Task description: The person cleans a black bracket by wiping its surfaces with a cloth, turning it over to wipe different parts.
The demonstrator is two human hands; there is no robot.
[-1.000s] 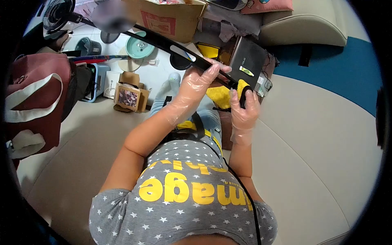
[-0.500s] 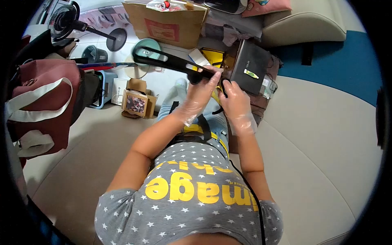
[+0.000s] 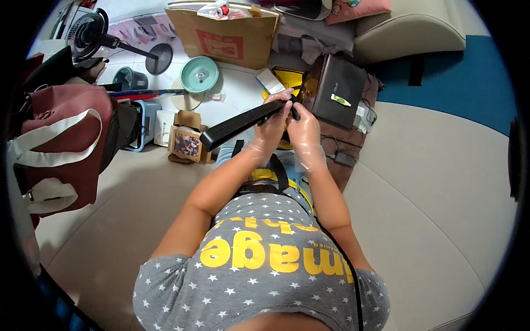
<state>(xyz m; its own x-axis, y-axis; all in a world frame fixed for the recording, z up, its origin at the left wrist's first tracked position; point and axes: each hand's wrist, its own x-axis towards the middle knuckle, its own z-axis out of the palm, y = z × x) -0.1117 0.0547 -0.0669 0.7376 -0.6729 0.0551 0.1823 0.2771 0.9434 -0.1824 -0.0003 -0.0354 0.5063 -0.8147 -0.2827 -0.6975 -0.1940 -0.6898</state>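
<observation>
Left hand (image 3: 270, 126) clamped round a black bar (image 3: 240, 124), center of frame, near its upper-right end; the bar slants down-left, lower end unsupported. Right hand (image 3: 305, 133) bunched at the gripped end by a dark end piece (image 3: 296, 115); cannot tell whether it pinches. Both in clear plastic gloves (image 3: 310, 159). Bar looks stiff, probably light; smooth faces might slip against film, so mid-length seems the steadier hold. Outward: laptop (image 3: 339, 85) right of center, green basin (image 3: 189, 83) above, fan (image 3: 88, 36) upper left.
</observation>
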